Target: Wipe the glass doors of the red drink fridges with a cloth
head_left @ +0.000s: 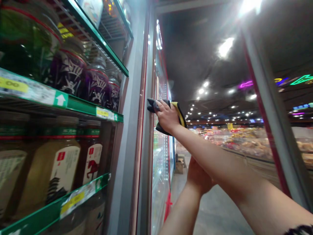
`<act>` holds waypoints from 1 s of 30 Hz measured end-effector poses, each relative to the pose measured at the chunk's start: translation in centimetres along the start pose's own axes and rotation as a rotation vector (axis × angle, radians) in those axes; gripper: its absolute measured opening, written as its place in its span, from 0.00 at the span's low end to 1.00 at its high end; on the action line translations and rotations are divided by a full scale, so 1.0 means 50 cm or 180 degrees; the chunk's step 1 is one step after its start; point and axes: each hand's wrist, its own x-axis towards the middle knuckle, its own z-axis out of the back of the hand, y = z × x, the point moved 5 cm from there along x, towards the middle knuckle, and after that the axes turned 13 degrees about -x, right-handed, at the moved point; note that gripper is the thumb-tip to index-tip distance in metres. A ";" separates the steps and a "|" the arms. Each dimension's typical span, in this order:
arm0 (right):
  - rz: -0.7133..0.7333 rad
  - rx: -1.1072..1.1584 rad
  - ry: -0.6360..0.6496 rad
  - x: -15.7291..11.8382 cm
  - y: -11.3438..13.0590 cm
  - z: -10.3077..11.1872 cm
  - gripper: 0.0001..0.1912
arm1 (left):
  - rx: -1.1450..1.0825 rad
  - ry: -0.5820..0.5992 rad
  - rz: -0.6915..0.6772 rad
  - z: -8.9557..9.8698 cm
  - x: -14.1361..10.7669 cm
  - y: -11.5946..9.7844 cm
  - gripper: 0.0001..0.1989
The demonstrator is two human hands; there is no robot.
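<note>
My right hand point(167, 116) presses a dark grey cloth with a yellow-and-black edge point(180, 114) against the metal door frame point(146, 147) of a glass-fronted cooler. Its fingers lie over the cloth, and a dark folded end sticks out to their left. Lower down, my left hand point(199, 176) is raised beneath my right forearm, which crosses in front of it. The fingers of that left hand are hidden, so what they hold or touch does not show.
Cooler shelves on the left hold purple-labelled bottles point(96, 81) and pale drink bottles point(65, 163) behind green price rails point(83, 106). An open door with a grey and red frame point(276, 107) stands at the right. Behind it are grey floor and packed goods.
</note>
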 end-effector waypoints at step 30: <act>-0.0786 -0.0547 -0.0031 -0.154 -0.344 0.002 0.24 | 0.0169 -0.0611 -0.0183 0.008 0.025 0.029 0.40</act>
